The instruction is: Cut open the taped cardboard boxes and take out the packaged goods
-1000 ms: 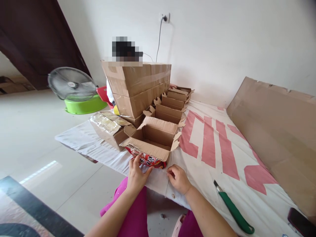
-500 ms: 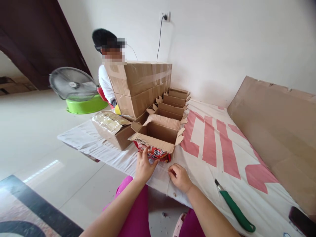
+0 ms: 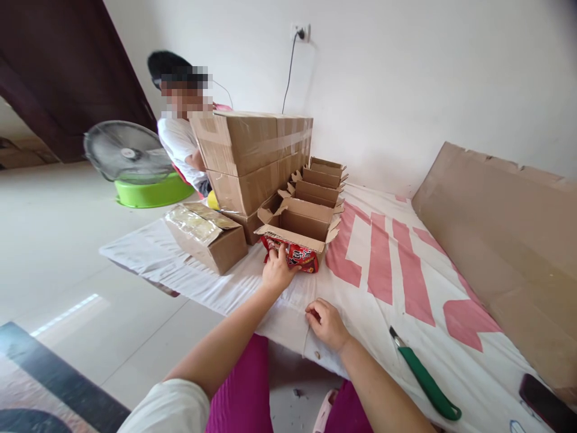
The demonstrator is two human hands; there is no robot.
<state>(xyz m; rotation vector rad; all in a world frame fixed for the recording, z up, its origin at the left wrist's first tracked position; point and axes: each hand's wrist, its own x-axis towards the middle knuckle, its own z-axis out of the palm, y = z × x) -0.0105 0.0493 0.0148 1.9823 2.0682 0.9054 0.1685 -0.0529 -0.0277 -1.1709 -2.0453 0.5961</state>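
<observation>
My left hand grips a red printed packet, fingers over its face and thumb at its lower side. The packet stands against the front of the nearest open cardboard box, below its folded-out front flap. Behind that box, several more open boxes stand in a row toward the wall. My right hand rests on the cloth near the table's front edge, fingers curled in with nothing visible in them. To its right lies a green-handled cutter knife, blade pointing away from me.
Taped cartons are stacked left of the row. A closed taped box sits at front left. Large cardboard leans on the right; a dark phone-like object lies below it. Behind the stack sits another person, near a fan.
My left hand has moved away from me with the packet, and the nearest open box has shifted back toward the row. My right hand has stayed put. The other person has leaned left.
</observation>
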